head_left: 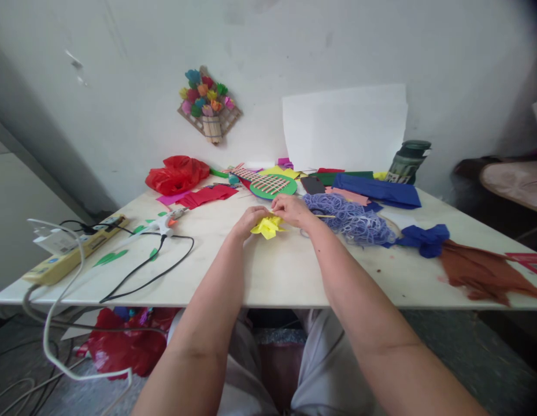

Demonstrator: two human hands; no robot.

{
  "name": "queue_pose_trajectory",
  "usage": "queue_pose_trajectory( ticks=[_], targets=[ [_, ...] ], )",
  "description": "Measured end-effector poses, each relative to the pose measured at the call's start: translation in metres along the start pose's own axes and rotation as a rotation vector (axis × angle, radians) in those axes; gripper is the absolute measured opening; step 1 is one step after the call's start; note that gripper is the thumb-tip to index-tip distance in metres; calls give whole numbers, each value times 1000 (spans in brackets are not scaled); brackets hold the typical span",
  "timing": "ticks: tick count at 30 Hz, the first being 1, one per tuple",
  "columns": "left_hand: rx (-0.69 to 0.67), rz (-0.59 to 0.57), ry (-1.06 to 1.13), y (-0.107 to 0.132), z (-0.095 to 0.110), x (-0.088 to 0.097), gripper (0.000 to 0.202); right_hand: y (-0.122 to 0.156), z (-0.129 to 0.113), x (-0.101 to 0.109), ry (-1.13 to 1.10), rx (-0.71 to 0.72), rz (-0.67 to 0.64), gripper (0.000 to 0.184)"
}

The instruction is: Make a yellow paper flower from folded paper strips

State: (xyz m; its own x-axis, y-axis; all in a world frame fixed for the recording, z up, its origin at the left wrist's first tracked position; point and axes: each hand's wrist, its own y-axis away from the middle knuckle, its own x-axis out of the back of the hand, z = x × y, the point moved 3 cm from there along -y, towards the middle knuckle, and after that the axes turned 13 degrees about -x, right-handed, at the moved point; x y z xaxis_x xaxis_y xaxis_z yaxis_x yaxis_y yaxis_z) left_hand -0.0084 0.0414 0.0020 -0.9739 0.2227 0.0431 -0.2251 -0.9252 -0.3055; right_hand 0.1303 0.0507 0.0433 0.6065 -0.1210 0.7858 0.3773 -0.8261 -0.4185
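Note:
Over the middle of the table, a yellow crepe paper flower (268, 227) hangs petals-down between my two hands. My left hand (252, 219) is closed on its left side, fingers curled around the paper. Close by on the right, my right hand (291, 209) is closed, its fingertips pinched at the top of the flower. A thin wooden stick (327, 216) juts out to the right from under my right hand; its other end is hidden. Just beyond my hands lies a green guitar-shaped craft (274, 185) covered with crossed sticks. A tangle of purple yarn (346, 218) sits right of my right hand.
On the left are a hot glue gun (163, 224) with a looping cord, a power strip (73, 254) and green paper leaves (111, 257). A red plastic bag (177, 175), blue paper (376, 190), brown paper (489, 268) and a dark bottle (409, 163) lie around.

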Motion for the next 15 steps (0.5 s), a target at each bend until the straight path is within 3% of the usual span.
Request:
queue_pose_trajectory(
  ticks=[15],
  targets=[
    [25,-6,73,0,-2,0,21,0,0,-3,64,-60,-15,8]
  ],
)
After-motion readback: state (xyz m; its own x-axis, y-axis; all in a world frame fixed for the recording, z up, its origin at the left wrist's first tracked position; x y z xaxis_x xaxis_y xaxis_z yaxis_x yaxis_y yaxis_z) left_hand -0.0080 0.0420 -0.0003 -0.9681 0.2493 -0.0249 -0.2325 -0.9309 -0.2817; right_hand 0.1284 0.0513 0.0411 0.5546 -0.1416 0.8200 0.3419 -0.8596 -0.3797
